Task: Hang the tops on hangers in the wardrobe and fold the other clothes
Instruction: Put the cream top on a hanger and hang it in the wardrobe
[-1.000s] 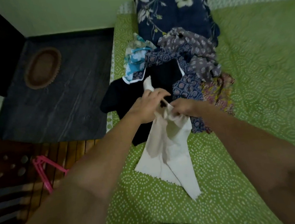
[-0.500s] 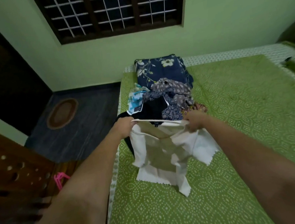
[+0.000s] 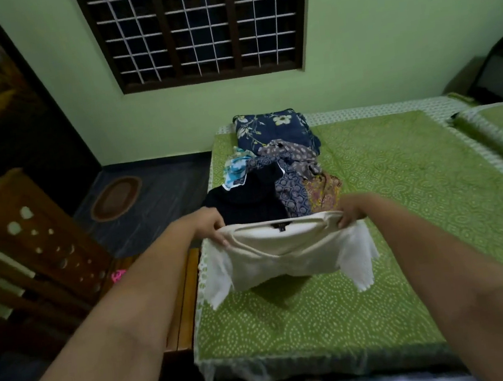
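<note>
Green walls and a barred window [image 3: 194, 30] back a bed [image 3: 401, 192] under a green sheet. Over its near half a cream top [image 3: 282, 249] hangs spread, label facing up. At 9 o'clock of it the left hand [image 3: 209, 228] pinches one shoulder; at 3 o'clock the right hand [image 3: 351, 210] pinches the other. At 12 o'clock lies a clothes pile [image 3: 276, 175], and at 9 o'clock a pink hanger [image 3: 118, 275] sits low.

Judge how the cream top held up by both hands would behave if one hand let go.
The cream top looks floppy: it sags between the left hand and right hand. Released, it would probably swing down. Likely light; its sleeves hang limp.
</note>
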The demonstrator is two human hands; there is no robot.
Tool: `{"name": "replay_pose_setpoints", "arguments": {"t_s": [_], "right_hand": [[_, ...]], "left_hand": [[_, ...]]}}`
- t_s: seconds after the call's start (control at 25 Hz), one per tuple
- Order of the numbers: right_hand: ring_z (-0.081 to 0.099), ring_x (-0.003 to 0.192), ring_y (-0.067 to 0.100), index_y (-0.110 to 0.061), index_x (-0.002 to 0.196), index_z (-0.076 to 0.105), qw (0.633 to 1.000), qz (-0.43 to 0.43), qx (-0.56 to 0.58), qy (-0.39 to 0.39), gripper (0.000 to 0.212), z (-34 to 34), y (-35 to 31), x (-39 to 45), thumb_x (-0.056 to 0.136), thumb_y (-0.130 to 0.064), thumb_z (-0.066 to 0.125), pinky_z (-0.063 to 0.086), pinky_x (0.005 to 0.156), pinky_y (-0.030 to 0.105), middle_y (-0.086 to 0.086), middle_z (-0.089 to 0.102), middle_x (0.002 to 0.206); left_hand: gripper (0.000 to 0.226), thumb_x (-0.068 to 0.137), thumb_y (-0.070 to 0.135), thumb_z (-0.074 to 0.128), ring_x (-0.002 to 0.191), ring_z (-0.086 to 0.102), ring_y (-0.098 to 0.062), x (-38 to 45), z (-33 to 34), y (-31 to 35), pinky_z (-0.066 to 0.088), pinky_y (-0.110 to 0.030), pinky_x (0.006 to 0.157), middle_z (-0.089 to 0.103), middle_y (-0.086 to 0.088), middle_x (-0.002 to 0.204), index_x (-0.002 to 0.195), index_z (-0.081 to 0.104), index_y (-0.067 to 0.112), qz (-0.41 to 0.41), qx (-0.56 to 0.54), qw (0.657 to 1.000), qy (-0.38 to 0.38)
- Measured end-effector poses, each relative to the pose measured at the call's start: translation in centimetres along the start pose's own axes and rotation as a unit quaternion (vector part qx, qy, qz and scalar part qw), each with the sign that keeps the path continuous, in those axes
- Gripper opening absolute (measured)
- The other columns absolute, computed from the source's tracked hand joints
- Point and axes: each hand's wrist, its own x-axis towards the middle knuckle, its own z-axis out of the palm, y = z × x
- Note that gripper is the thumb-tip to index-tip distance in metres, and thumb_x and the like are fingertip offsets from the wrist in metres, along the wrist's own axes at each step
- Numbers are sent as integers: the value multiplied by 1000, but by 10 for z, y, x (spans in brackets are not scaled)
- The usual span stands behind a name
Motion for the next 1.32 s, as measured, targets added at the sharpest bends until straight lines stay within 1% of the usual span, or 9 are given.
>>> {"name": "replay_pose_setpoints", "arguments": {"t_s": [0.2,0.36,0.44,0.56,0.72,0.84,0.96,1.16,1.32], "right_hand": [[53,85,19,-6,116,65,990,47,50,122,36,-77,29,-25,93,-34,58,37,75,23,6,61,95],[56,82,20,-9,107,69,973,114,53,195,37,-116,49,11,92,-40,55,40,68,24,7,66,95],[56,75,20,-6,103,69,956,150,91,236,32,-119,55,51,92,-33,57,43,65,26,4,60,83],[62,87,26,-1,118,60,920,178,206,282,27,-118,51,114,94,-9,50,54,73,35,13,64,99],[57,105,37,-9,145,27,901,143,345,222,62,-98,42,191,92,-18,56,51,82,44,20,54,125],[53,112,37,-1,131,45,917,124,338,170,39,-90,12,221,97,-19,50,44,92,42,15,55,125],[57,95,33,1,114,54,967,39,238,78,33,-87,-52,252,102,-27,41,43,82,36,19,60,110],[43,130,32,1,135,47,984,-131,123,-7,47,-67,-233,282,102,-33,40,35,102,32,19,46,141],[47,125,31,-3,129,56,972,-193,104,-79,40,-29,-363,300,102,-30,42,38,98,32,16,51,137]], "left_hand": [[30,86,45,64,77,53,-20,-20,-86,-1,38,-32,68,56,-1,77,88,73,17,-13,-23,989,143],[35,91,48,54,68,61,-16,21,-112,9,47,-30,62,67,0,76,85,70,17,-159,-87,954,239],[28,96,32,53,64,66,-17,71,-110,6,50,-27,57,71,-6,76,93,67,8,-204,-239,919,239],[30,95,15,53,102,63,-24,139,-94,15,51,-32,86,63,-10,116,120,55,-1,-218,-438,832,263],[67,92,31,60,124,47,-29,190,-54,1,40,-37,101,44,-11,140,145,24,9,-215,-531,790,220],[71,91,34,61,126,46,-29,188,-14,-52,41,-41,105,42,-9,143,146,25,10,-277,-537,769,210],[70,93,33,58,130,42,-30,143,28,-103,38,-36,106,41,-11,143,148,24,8,-343,-546,736,209],[38,96,18,55,113,57,-31,39,117,-200,52,-27,80,57,-16,125,129,46,2,-464,-551,646,255],[30,94,19,57,109,59,-36,-25,190,-267,45,-34,86,65,-24,112,111,64,-4,-530,-542,616,215]]}}
